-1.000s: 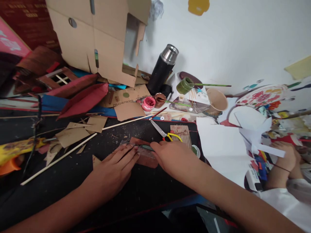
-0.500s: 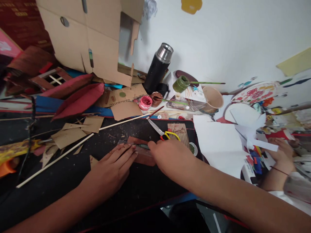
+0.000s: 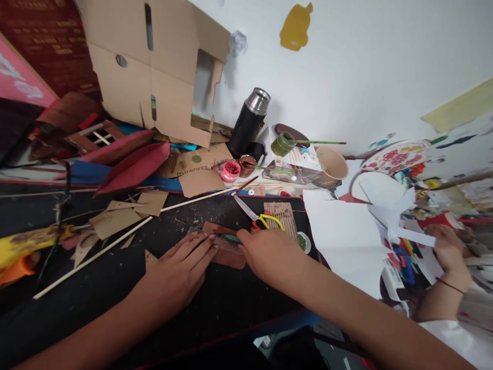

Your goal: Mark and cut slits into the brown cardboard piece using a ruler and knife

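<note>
A reddish-brown painted piece of cardboard (image 3: 228, 258) lies on the black table mat, between and under my hands. My left hand (image 3: 188, 262) rests flat on it, fingers stretched out and pressing a clear strip that looks like a ruler (image 3: 196, 229). My right hand (image 3: 271, 254) is closed at the card's right end, its fingertips low on the card. A slim greenish thing (image 3: 231, 238) shows between the two hands; whether it is in the right hand's grip is unclear. Scissors with yellow and red handles (image 3: 265, 218) lie just beyond my right hand, beside ridged cardboard (image 3: 281, 215).
A long thin wooden stick (image 3: 96, 255) and cardboard scraps (image 3: 115, 221) lie at left, near a yellow and orange tool (image 3: 31, 246). Paint jars (image 3: 230, 171) and a black thermos (image 3: 246, 126) stand behind. White paper (image 3: 339, 226) lies at right, near another person's hand (image 3: 449, 252).
The view has tilted up slightly, so the background sits lower. My left hand stays flat on the card, and my right hand remains closed at its right end.
</note>
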{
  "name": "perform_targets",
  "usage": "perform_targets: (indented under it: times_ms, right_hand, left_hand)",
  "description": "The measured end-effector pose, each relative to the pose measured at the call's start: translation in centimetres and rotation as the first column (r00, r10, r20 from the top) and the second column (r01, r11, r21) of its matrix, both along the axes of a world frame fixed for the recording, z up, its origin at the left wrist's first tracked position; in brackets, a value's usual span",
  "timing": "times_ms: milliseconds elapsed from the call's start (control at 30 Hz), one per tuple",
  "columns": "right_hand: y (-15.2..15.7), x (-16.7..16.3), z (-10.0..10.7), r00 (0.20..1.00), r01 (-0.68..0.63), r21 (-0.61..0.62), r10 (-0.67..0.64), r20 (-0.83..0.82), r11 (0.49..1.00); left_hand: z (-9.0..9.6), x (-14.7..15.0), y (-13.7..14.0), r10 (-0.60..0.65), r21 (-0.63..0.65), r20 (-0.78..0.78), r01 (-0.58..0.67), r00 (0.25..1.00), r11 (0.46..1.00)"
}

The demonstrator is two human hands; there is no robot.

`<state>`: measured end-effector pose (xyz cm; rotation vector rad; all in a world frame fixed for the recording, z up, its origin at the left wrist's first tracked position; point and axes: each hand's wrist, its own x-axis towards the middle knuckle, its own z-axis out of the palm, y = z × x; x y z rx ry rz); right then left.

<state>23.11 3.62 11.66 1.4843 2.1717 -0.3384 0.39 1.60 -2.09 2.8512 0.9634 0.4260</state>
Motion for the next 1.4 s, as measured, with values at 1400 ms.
perform_targets:
  times_ms: [1400]
  right_hand:
    - [-6.1, 2.1, -10.1, 0.479, 0.654, 0.173, -0.226, -0.848, 0.736]
  left_hand:
    - [2.6, -0.2, 2.3, 0.125, -0.056, 0.087, -0.12, 0.988, 0.991]
